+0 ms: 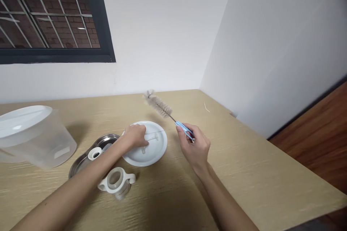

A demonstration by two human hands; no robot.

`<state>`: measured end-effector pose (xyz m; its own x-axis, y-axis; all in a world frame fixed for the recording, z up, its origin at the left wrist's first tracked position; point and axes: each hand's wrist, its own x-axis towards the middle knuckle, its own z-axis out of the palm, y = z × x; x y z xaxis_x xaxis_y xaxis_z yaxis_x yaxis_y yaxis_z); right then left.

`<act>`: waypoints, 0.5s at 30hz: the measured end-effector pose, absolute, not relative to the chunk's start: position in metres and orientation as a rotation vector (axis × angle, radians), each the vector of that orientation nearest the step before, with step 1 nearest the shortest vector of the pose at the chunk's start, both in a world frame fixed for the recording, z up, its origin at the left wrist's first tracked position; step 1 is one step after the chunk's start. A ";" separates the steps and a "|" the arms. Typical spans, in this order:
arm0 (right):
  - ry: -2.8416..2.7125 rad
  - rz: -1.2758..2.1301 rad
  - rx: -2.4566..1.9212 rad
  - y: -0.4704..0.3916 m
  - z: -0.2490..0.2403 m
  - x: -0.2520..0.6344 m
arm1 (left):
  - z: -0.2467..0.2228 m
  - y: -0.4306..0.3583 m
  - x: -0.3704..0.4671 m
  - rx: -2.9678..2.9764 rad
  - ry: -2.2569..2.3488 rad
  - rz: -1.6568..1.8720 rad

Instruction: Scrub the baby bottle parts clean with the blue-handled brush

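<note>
My right hand [197, 145] holds the blue handle of a bottle brush [162, 107], its bristled head pointing up and to the left above the table. Over the left part of a white plate [159, 151] is my left hand [137, 136], fingers curled and pressed together; a thin wire-like line runs from it to the right, and what exactly it grips is hard to make out. Small clear pieces [144, 149] lie on the plate beside its fingertips. Below my left forearm stands a bottle with a white two-handled collar [115, 180], its mouth open upward.
A steel kidney-shaped tray [107, 137] holds a white ring [94, 153] and a clear part, partly behind my left forearm. A large translucent pitcher [58, 142] with a white lid is at the left. One thin white strip [206, 107] lies at the back right of the wooden table [244, 173].
</note>
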<state>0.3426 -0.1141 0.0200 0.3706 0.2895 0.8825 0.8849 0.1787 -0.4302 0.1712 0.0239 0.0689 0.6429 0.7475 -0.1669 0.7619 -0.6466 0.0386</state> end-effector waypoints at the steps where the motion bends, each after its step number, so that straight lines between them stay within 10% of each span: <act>1: -1.165 -0.596 -1.373 -0.114 0.020 0.343 | 0.073 0.024 0.168 2.736 1.274 -0.172; 15: -1.410 -0.603 -1.280 -0.120 0.023 0.327 | 0.062 0.017 0.031 2.152 1.060 0.956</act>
